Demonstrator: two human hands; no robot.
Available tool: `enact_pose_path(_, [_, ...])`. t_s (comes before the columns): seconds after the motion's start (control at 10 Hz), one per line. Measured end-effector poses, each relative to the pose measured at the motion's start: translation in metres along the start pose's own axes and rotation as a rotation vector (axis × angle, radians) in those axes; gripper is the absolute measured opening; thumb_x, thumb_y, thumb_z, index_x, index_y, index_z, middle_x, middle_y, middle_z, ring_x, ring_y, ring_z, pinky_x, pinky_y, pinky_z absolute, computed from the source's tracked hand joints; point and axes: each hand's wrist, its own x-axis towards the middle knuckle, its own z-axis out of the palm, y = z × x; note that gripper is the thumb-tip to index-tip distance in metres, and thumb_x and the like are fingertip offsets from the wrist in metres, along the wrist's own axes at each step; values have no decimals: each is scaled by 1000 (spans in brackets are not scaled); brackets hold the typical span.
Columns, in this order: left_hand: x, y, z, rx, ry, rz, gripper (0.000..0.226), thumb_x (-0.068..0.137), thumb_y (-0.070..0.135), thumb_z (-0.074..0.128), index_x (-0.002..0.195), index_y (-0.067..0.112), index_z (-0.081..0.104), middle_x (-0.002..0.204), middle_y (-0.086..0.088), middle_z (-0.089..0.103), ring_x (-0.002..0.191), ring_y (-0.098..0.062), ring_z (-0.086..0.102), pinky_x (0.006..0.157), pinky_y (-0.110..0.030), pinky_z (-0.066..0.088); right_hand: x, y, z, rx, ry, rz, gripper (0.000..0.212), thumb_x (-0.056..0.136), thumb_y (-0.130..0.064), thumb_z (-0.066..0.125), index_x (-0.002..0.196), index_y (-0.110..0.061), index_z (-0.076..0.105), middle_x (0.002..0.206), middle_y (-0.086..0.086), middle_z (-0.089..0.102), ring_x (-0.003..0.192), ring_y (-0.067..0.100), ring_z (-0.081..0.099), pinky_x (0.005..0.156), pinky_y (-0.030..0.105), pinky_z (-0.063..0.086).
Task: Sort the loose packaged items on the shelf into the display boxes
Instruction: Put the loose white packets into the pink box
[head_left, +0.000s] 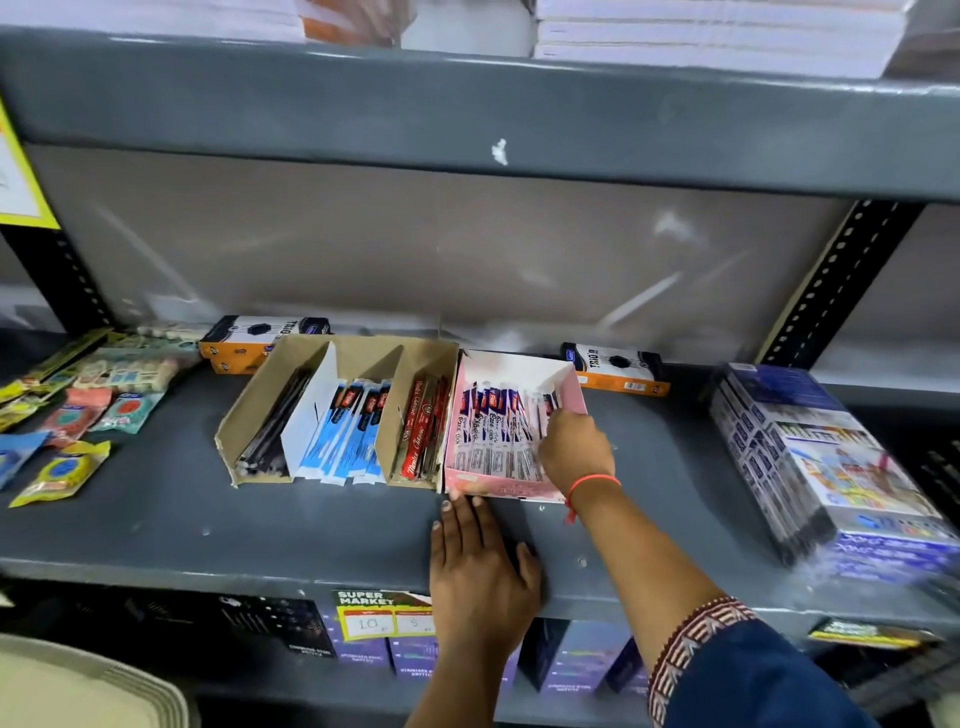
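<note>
Right hand (574, 452) reaches forward into the pink display box (519, 491), fingers curled down among the upright packaged pens (493, 431); whether they pinch a packet cannot be told. Left hand (480, 571) lies flat and open on the grey shelf (156, 509), fingertips touching the pink box's front edge, holding nothing. A red thread circles the right wrist. Just left of the pink box, touching it, stands a brown cardboard display box (244, 415) with three compartments: dark pens, blue-white packets, red packets. Bare shelf runs along the front edge before the boxes. Loose packets (67, 415) lie scattered at far left, well apart. A blue carton (831, 457) sits at right; two orange-black boxes (618, 371) stand behind.
</note>
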Motion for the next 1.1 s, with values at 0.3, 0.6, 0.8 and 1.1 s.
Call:
enact_pose_path(0.3, [0,-2,3,7,14,3,67,71,37,39,115,-11,59,114,-30,60,104,-42,59,96,-41,25,-6,-1,7,-108,-82,-14,27,90,-9,48,114,-3,60,120,16,63,115,33,58,88,38,52])
enact_pose_path(0.6, [0,-2,4,17,20,7,67,71,37,39,114,-10,59,114,-30,61,104,-42,59,97,-41,25,-3,1,4,-11,-37,21,30,89,-2,42,115,0,56,116,21,63,106,37,63,84,39,53])
enact_pose_path(0.8, [0,-3,5,25,10,3,67,71,38,39,115,-9,59,115,-29,61,105,-42,58,97,-41,24,0,2,1,87,-25,-1,33,86,6,38,117,4,49,117,23,61,107,39,61,88,41,50])
enact_pose_path(1.1, [1,-2,5,32,10,5,67,72,38,39,116,-10,58,115,-29,61,105,-42,58,98,-40,24,1,5,7,-25,-48,-38,33,89,0,40,118,-1,55,116,22,63,104,37,64,85,39,53])
